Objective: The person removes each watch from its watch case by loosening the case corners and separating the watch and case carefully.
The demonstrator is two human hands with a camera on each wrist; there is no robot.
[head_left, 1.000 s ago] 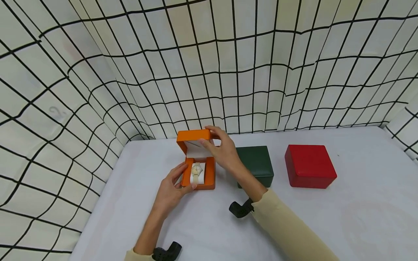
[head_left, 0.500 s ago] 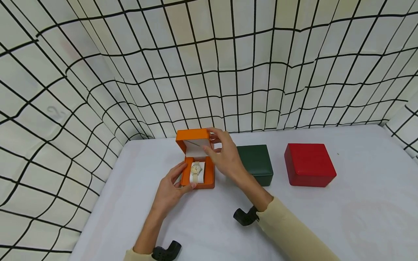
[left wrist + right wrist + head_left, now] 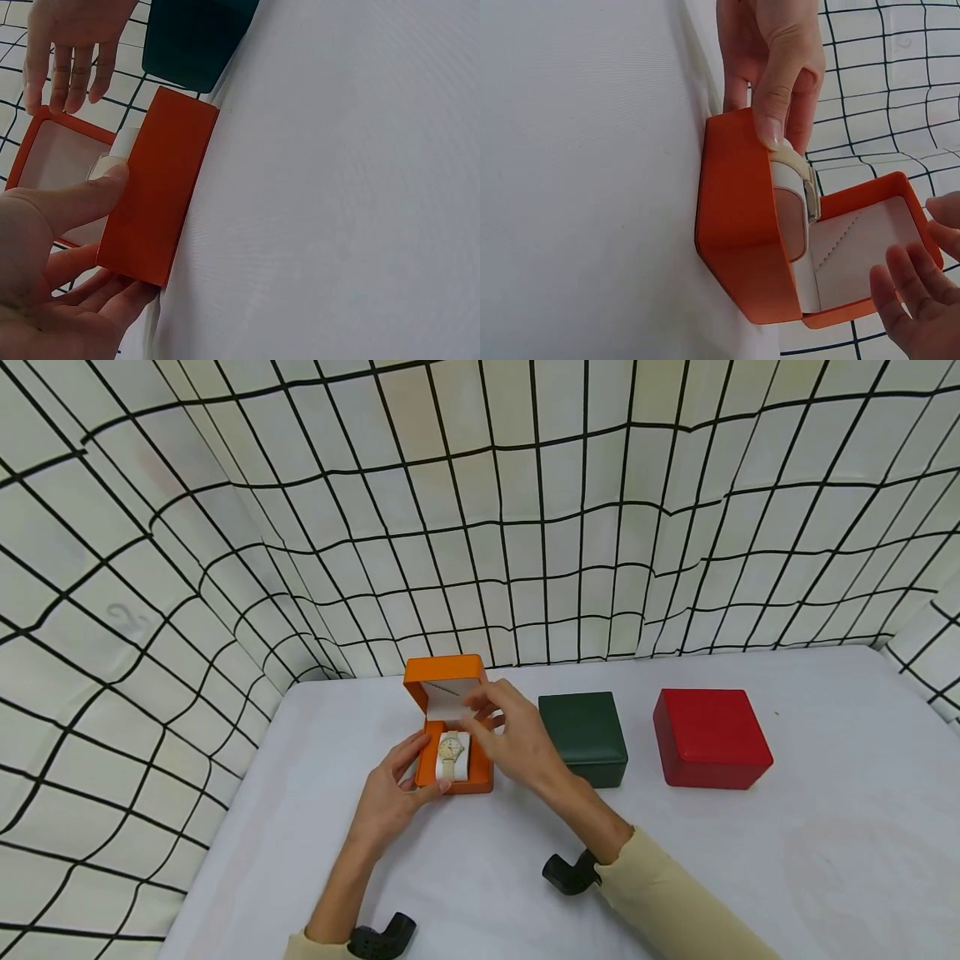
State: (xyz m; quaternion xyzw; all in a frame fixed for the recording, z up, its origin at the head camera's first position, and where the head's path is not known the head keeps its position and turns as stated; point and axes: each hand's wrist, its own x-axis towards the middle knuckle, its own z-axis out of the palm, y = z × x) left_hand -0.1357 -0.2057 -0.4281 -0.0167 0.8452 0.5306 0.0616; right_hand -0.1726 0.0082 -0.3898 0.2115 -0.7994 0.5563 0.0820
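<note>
An orange watch box (image 3: 482,777) stands on the white-covered table with its lid (image 3: 444,668) raised. Inside, a pale-strapped watch (image 3: 450,750) is wrapped round a white cushion. My left hand (image 3: 390,802) grips the box's lower part, thumb at the front edge and fingers along its left side. In the right wrist view, the left thumb presses the rim of the orange base (image 3: 739,202) beside the watch strap. My right hand (image 3: 517,739) hovers at the right of the lid with its fingers loosely bent, holding nothing.
A dark green box (image 3: 583,735), closed, stands right of the orange one, close to my right hand. Farther right sits a closed red box (image 3: 712,735). Black wire grid (image 3: 480,527) over white cloth rises behind the table and at its left.
My right hand has let go of the raised lid and drawn down and slightly right. The lid stays up. My left hand keeps its grip on the orange box.
</note>
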